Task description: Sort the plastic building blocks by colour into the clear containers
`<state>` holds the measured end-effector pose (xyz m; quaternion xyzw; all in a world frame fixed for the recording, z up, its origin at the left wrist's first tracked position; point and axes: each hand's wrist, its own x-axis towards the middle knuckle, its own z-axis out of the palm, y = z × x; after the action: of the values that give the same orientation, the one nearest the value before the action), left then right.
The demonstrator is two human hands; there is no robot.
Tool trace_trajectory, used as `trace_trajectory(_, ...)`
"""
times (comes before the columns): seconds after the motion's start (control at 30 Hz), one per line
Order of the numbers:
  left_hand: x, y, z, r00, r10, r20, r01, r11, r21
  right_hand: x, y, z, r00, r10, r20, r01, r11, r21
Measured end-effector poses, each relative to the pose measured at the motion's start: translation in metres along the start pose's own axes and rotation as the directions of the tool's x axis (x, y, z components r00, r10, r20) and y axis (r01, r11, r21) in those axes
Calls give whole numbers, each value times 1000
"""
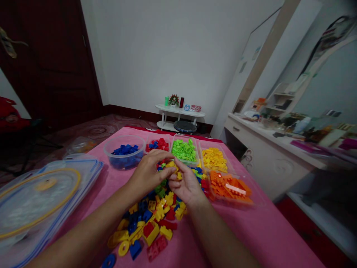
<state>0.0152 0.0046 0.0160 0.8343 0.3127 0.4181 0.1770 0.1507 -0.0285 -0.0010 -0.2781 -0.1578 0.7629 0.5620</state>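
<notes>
Above a mixed pile of plastic building blocks [160,210], my two hands meet. My left hand [152,168] has its thumb and fingers closed around yellow building blocks [171,164]. My right hand [185,182] is curled about the same yellow pieces, its fingers pressed near the left thumb. How many pieces lie between the fingers is partly hidden. Yellow, blue, red and green blocks are spread loosely on the pink cloth [195,238] below my wrists.
Behind the pile stand a round tub of blue blocks [124,154] and boxes of red and blue [157,144], green [184,149], yellow [214,159] and orange blocks [231,188]. Clear lids [92,173] are stacked at left. A white dresser [256,145] stands right.
</notes>
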Motion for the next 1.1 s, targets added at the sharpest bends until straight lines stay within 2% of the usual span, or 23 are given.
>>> trace_trajectory(0.1,1,4,-3,999,29,-16,-29,1000,3,-4,-24,-6,992,-128,-9,127,991,-36)
trace_trajectory(0.17,3,4,-6,1000,22,-14,-22,1000,-5,-7,-51,-13,957,-272,-103,261,959,-108)
trace_trajectory(0.2,3,4,-8,1000,15,-14,-15,1000,-9,-7,-67,-17,906,-376,-194,346,922,-174)
trace_trajectory(0.23,4,2,-9,1000,7,-16,-7,1000,-11,-6,-83,-22,829,-471,-300,397,875,-277)
trace_trajectory(0.33,4,-2,-9,999,-6,-32,6,1000,-14,4,-134,-36,738,-543,-400,404,831,-382)
trace_trajectory(0.4,5,-4,-9,999,-2,-48,1,1000,-13,14,-163,-45,699,-559,-446,364,815,-452)
trace_trajectory(0.47,5,-6,-8,998,7,-56,-8,1000,-13,23,-185,-51,680,-563,-470,307,801,-514)
trace_trajectory(0.57,5,-8,-9,999,12,-51,-12,1000,-6,32,-202,-53,671,-577,-465,241,763,-599)
trace_trajectory(0.67,5,-10,-9,999,-1,-40,1,1000,13,36,-203,-47,653,-624,-430,237,707,-666)
trace_trajectory(0.77,5,-13,-9,999,-20,-27,20,999,29,34,-188,-32,645,-691,-327,355,649,-673)
trace_trajectory(0.83,5,-15,-9,999,-38,-13,38,999,37,29,-171,-20,638,-732,-238,493,626,-605)
trace_trajectory(0.93,4,-20,-9,998,-62,22,61,997,51,16,-138,-7,593,-783,-187,633,597,-493)
trace_trajectory(1.03,4,-27,-9,996,-72,57,67,994,84,3,-105,-2,546,-828,-127,667,522,-532)
trace_trajectory(1.1,3,-32,-8,993,-84,81,73,990,124,-3,-89,-3,573,-817,-65,620,483,-618)
